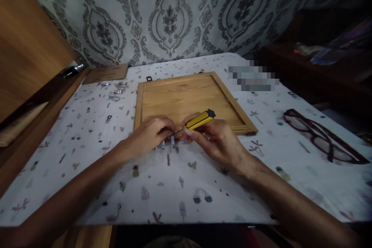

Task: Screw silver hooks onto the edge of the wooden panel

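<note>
Clock: I read it from the board's middle, twelve towards the wall.
Wooden board [180,97]: flat on the printed tablecloth [116,180], near edge by both hands, probably to keep that edge within reach.
Right hand [222,139]: at five, closed firmly round a yellow-handled tool [200,120]; its butt points to two, its thin end to eight, a slant that likely brings the end to the other fingertips.
Left hand [152,130]: between seven and eight, thumb and fingertips almost together, perhaps steadying something small; I cannot tell what.
Metal strips [173,141]: near six, just below the fingertips, partly hidden.
Loose metal pieces [119,89]: between nine and ten, near the cardboard [109,73], seemingly kept clear of the hands.
Glasses [315,137]: between three and four, well apart from the board.
</note>
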`<state>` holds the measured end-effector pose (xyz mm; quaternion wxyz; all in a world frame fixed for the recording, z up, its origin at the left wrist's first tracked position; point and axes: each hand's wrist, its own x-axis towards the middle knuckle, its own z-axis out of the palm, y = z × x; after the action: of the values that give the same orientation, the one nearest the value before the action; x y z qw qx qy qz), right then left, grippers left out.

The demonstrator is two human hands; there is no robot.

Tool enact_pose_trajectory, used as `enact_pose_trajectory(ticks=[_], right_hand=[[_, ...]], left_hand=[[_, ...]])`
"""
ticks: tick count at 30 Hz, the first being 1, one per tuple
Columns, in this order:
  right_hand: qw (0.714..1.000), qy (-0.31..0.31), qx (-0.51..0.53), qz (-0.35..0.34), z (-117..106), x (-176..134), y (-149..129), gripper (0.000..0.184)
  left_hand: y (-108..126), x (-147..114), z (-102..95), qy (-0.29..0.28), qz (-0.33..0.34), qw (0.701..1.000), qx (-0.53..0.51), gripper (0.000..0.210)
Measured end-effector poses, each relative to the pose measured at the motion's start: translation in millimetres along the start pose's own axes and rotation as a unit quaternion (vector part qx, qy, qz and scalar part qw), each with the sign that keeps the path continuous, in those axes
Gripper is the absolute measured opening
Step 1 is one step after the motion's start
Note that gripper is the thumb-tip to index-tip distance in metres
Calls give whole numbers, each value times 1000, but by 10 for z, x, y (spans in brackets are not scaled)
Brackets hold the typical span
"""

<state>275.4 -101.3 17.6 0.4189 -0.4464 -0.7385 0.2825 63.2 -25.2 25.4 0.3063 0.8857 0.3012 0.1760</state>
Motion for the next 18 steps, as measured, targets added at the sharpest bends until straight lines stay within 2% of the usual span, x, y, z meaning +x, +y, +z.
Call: enact_pose_trajectory(ticks=[7,10,15,18], right_hand=[[1000,1,0,10,-7,-3,-16,38],[1000,3,-6,6,-5,6,-13,39],[1000,6,1,6,16,19,-15,39],[1000,13,12,4,23,22,-29,36]], left_hand=[[-25,11,-9,-1,20,999,-29,19],[6,6,-68,-13,8,999,-43,19],[18,-77,-219,26,-15,999,31,25],[-15,-168,-258,6,3,998,63,31]])
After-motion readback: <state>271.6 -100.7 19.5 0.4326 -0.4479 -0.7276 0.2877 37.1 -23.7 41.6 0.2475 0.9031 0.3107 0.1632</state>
